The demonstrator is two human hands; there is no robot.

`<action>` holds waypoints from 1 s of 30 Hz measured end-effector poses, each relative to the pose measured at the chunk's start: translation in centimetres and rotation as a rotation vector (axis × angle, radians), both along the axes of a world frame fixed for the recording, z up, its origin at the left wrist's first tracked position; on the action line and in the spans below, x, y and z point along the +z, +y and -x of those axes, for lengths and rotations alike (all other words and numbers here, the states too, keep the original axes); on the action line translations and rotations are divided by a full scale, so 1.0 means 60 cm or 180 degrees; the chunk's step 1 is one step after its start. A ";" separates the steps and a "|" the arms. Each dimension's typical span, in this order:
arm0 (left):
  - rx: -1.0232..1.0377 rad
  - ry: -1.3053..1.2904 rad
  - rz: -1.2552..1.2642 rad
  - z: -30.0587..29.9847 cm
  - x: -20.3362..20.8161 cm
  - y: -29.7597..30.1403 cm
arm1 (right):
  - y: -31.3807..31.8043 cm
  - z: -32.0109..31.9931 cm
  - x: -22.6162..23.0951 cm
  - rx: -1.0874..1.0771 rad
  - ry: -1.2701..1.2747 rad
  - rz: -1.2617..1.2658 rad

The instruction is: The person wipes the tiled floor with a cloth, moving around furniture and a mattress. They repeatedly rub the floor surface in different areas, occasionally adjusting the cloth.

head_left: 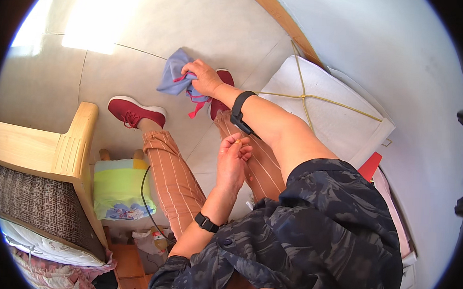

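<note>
Presently | blue cloth (pixel 173 73): near right shoe (pixel 225 76), grip apparently complete, release outstanding | right hand (pixel 205 81): fingers closed round bunched fabric | left hand (pixel 230 163): fingers curled, cannot tell whether holding anything

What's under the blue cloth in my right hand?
Around the blue cloth, pale floor tiles show, and part of a red shoe shows beside your right hand. Whatever lies directly under the cloth is covered, so I can't tell.

A dark, short-sleeved shirt (pixel 321 233) with a swirling grey pattern — rust-brown trousers (pixel 175 178) with thin white stripes — white-soled red lace-up shoes (pixel 131 112), and black bands (pixel 206 223) around both wrists.
</note>
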State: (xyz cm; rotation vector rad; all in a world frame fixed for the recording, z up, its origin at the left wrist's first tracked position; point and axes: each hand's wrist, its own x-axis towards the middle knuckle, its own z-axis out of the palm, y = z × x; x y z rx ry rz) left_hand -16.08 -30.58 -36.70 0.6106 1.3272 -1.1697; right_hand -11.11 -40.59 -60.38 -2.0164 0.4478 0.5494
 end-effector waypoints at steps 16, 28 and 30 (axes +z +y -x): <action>0.0441 0.0237 -0.0066 0.079 -0.013 0.068 | -0.208 0.027 -0.130 -0.2284 0.1301 0.1481; 0.0674 0.0312 -0.0116 0.100 -0.002 0.094 | 0.220 0.038 -0.054 0.2421 0.0261 0.0684; 0.0649 0.0132 0.0072 0.099 0.006 0.095 | 0.219 0.044 -0.039 0.2360 0.0072 0.0196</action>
